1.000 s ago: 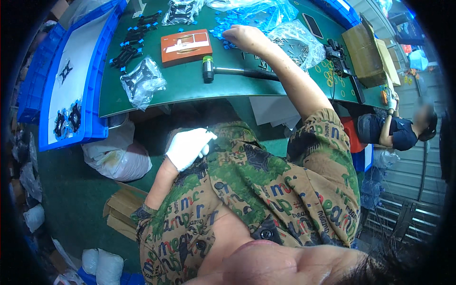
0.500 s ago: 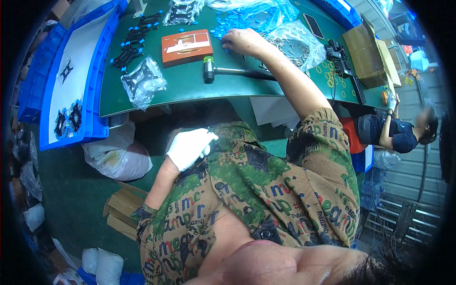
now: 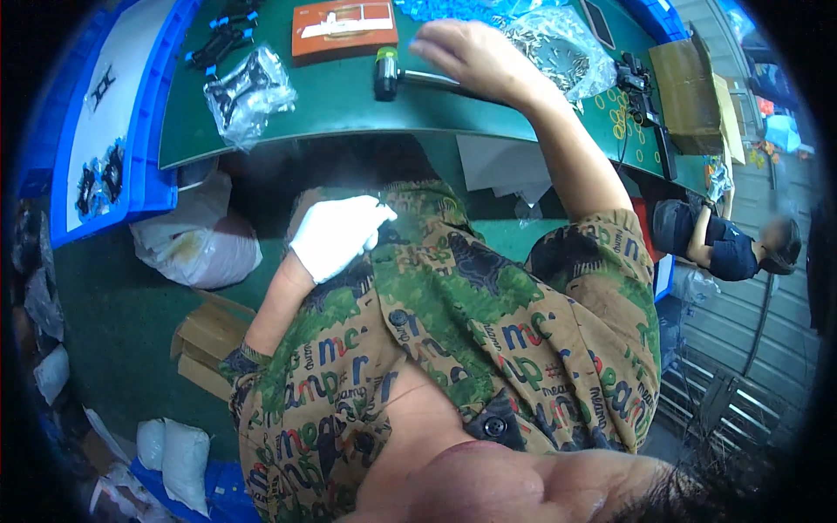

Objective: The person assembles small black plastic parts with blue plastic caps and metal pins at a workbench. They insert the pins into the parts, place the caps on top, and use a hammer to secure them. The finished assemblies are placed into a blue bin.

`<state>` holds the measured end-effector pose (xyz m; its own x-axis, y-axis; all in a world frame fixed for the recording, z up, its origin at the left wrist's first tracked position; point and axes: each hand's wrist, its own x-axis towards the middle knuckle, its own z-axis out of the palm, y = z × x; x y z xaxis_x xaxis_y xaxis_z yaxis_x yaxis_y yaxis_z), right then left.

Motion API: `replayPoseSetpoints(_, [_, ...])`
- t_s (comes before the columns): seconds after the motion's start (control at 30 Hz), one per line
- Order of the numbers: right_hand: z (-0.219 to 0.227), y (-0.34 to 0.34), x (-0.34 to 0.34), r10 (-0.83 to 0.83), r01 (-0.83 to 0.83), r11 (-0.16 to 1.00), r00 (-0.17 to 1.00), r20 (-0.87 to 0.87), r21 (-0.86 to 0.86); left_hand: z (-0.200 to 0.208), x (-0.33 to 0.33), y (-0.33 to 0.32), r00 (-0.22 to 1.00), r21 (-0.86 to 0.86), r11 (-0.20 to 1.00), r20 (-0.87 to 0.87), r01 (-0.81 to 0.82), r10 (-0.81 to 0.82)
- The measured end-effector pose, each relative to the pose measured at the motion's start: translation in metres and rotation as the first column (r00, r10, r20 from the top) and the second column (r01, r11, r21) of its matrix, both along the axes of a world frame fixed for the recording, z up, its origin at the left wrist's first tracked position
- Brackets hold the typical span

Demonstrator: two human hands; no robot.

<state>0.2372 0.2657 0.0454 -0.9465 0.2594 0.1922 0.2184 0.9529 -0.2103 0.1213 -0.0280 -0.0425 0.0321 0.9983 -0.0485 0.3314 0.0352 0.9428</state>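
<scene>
Well left of the red block [image 3: 344, 39] sits a blue crate [image 3: 150, 183], its pale lining perhaps there to spare the dark brackets [image 3: 112, 177] inside, while nearer the block another bracket lies in a clear bag [image 3: 251, 94], likely against scratches. On the block's near side, below the bench [image 3: 349, 115], the gloved left hand [image 3: 340, 235] rests loosely curled in the lap; I can't tell whether it holds anything. Right of the block, past the mallet [image 3: 387, 77], the bare right hand [image 3: 478, 59] stretches its fingers near blue pieces [image 3: 440, 9], its grip unclear, and farther right metal pins [image 3: 558, 50] lie on plastic, probably so they don't roll.
</scene>
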Motion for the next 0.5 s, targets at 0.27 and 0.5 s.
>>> replayPoseSetpoints(0.27, [-0.024, -0.098, 0.043, 0.384, -0.251, 0.78, 0.915, 0.122, -0.573, -0.003, -0.002, 0.002, 0.965, 0.138, 0.982, -0.244, 0.132, -0.095])
replayPoseSetpoints(0.5, [-0.022, -0.104, 0.042, 0.418, -0.26, 0.763, 0.897, 0.145, -0.592, 0.011, 0.002, 0.006, 0.994, -0.14, 0.99, -0.1, 0.018, -0.032])
